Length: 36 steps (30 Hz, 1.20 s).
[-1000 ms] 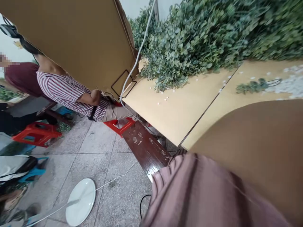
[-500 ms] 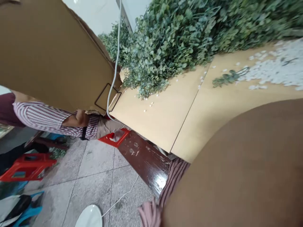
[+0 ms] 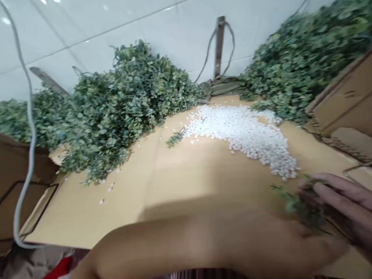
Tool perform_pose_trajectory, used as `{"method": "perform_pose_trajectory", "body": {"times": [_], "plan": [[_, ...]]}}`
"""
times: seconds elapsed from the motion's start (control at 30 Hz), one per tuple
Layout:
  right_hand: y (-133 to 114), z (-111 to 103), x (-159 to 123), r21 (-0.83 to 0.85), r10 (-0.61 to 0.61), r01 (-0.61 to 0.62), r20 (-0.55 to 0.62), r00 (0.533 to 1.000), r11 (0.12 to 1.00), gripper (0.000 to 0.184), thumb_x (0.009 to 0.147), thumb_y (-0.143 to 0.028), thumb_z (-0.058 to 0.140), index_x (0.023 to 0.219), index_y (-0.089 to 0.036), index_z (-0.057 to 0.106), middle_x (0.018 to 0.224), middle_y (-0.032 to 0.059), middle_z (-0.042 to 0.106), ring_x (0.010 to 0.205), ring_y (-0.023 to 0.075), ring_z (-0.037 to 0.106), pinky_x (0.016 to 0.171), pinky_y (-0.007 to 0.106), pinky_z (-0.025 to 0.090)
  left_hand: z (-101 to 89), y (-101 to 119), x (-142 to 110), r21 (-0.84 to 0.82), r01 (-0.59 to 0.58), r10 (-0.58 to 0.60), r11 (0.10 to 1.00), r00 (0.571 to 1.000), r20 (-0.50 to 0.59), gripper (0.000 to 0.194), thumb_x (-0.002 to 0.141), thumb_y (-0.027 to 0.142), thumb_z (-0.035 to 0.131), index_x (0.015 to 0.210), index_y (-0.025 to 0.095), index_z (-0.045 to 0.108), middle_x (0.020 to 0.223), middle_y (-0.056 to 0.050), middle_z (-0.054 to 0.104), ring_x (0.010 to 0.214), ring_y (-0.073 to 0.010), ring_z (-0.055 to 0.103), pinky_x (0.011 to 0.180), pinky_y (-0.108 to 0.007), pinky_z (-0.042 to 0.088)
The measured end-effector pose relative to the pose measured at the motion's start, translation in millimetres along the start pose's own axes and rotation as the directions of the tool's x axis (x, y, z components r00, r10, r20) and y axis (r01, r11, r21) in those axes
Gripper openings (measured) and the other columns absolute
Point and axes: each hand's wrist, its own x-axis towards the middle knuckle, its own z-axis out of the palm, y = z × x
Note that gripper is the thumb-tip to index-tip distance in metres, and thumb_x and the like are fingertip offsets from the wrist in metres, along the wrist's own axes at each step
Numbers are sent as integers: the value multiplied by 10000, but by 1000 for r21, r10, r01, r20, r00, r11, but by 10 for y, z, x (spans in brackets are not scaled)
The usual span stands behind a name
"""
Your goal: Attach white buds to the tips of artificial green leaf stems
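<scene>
At the right of the head view, my right hand (image 3: 345, 199) pinches an artificial green leaf sprig (image 3: 302, 207), its dark thin stems trailing below. My left forearm crosses the lower part of the view, and my left hand (image 3: 316, 246) lies just under the sprig. Motion smears its fingers, so their grip cannot be made out. Beyond both hands, a heap of small white plastic pieces (image 3: 241, 130) spreads over the tan tabletop (image 3: 186, 170). A single loose sprig (image 3: 176, 138) rests at the heap's left edge.
A big pile of artificial foliage (image 3: 130, 97) lines the back left, and another leafy pile (image 3: 308, 66) fills the back right. Cardboard boxes stand at both sides, including one at right (image 3: 348, 100). A white cable (image 3: 30, 128) hangs at left before the tiled wall (image 3: 162, 31).
The view has swung right from the floor and a seated person to the tabletop. Both my hands and the held sprig have come into view; before, only a large blurred arm showed.
</scene>
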Motion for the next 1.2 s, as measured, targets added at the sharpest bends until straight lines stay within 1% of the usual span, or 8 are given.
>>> {"method": "perform_pose_trajectory", "body": {"times": [0.07,0.13,0.3,0.6,0.77,0.9,1.03,1.2], "plan": [[-125,50,72,73,18,-22,54,998,997,433,619,-671,612,852,-307,644,874,49,671,880,247,613,690,296,542,-65,-126,-37,-72,-14,16,997,999,35,354,835,235,500,1181,189,556,1025,-28,679,770,-136,631,650,-216,482],[-236,117,124,68,-66,59,106,992,996,464,621,-702,577,791,-276,644,750,46,655,778,235,612,645,292,534,-85,-344,-68,-149,159,-171,976,983,-70,268,859,208,436,1028,208,645,925,-22,700,748,-136,636,671,-234,475],[-341,268,143,39,-283,285,289,915,958,353,833,-543,445,804,-227,600,707,27,601,691,177,575,613,251,501,-38,-934,37,-226,559,-602,798,716,-355,215,778,213,537,937,178,678,817,-62,670,698,-168,603,665,-286,467],[-249,284,155,-80,-277,311,286,917,947,246,876,-396,398,959,-211,537,843,42,622,786,194,593,652,278,499,49,-1105,351,39,580,-534,814,772,-345,211,805,198,482,895,191,672,914,-73,621,820,-197,580,735,-306,446],[-212,225,136,-62,-257,288,296,920,956,282,896,-412,351,975,-205,526,851,39,610,781,182,576,657,272,481,28,-1107,372,-216,549,-589,807,726,-356,147,769,151,504,779,176,649,822,-51,628,794,-174,567,751,-293,429],[-245,217,118,-46,-268,302,353,897,952,271,919,-389,323,833,-201,498,749,12,548,704,150,528,598,239,434,29,-989,349,-743,392,-753,543,619,-224,111,754,246,555,695,156,583,577,18,545,536,-91,473,553,-219,377],[-323,247,110,-13,-303,338,408,861,941,281,924,-336,331,711,-192,444,621,-20,432,602,121,444,551,225,381,67,-745,259,-943,205,-755,264,652,-70,274,679,392,647,626,148,534,488,52,485,428,-45,397,463,-190,298],[-440,322,129,47,-363,379,419,833,924,252,901,-300,363,709,-182,476,593,-30,409,559,105,408,518,215,348,119,-531,45,-966,246,-736,77,668,112,340,606,455,708,649,145,575,550,15,583,419,-56,469,446,-202,321]]}}
